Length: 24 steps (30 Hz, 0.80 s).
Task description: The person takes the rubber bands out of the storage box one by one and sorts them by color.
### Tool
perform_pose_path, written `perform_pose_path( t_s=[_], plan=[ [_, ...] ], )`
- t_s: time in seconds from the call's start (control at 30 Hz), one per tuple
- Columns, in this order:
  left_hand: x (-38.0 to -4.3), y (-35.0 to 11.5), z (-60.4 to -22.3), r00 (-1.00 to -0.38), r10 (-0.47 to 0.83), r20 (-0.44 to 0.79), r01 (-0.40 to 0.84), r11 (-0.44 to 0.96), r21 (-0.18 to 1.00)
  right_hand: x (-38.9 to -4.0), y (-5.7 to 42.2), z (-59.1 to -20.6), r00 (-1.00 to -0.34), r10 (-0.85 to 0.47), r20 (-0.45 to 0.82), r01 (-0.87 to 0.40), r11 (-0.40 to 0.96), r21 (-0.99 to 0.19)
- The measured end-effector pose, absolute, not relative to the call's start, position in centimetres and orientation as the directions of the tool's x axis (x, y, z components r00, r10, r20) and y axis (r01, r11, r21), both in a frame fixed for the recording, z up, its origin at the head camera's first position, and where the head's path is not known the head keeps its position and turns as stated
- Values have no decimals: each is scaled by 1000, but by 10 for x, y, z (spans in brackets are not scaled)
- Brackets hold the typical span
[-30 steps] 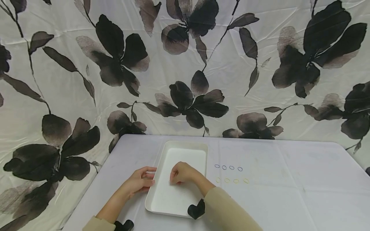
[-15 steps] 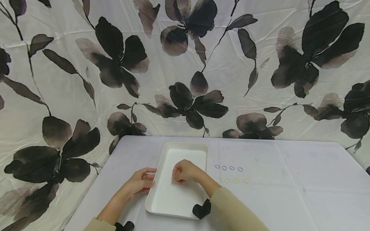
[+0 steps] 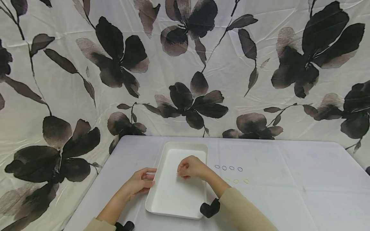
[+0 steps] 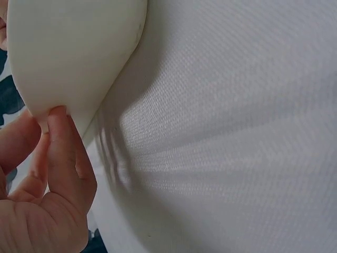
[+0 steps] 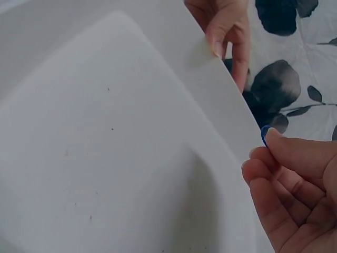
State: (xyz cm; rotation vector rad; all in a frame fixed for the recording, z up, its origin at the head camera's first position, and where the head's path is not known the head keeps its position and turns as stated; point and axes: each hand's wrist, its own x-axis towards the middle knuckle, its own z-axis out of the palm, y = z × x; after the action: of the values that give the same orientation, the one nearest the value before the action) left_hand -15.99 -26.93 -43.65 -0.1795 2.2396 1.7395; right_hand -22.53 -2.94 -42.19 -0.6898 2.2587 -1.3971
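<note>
A white rectangular tray [image 3: 173,200] lies on the table, left of centre. My left hand [image 3: 140,182] grips its left edge; in the left wrist view, thumb and fingertips [image 4: 58,113] meet at the rim. Over the tray, my right hand [image 3: 192,167] pinches a thin blue rubber band [image 5: 264,136] between thumb and forefinger, the other fingers curled. Part of that band is hidden behind the thumb. To the right of the tray lie a row of several blue rubber bands [image 3: 224,168] and, nearer me, a row of yellow ones [image 3: 236,181], partly covered by the right forearm.
A white cloth covers the table [image 3: 289,199]. Behind it hangs a white curtain [image 3: 248,73] with dark flowers. Black wrist straps [image 3: 210,208] show at the sleeves, the right one overlapping the tray's near right corner in the head view.
My right hand has risen and moved away from me and rightward over the tray, its forearm now covering more of the yellow row. The left hand has stayed at the tray's edge.
</note>
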Motion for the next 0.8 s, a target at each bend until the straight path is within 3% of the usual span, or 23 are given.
perform_pose_path(
  t_s=[0.8],
  plan=[
    [-161, -272, -440, -948, 98, -302, -270, 250, 930, -232, 10, -416, -802, -594, -69, -174, 342, -923]
  ],
)
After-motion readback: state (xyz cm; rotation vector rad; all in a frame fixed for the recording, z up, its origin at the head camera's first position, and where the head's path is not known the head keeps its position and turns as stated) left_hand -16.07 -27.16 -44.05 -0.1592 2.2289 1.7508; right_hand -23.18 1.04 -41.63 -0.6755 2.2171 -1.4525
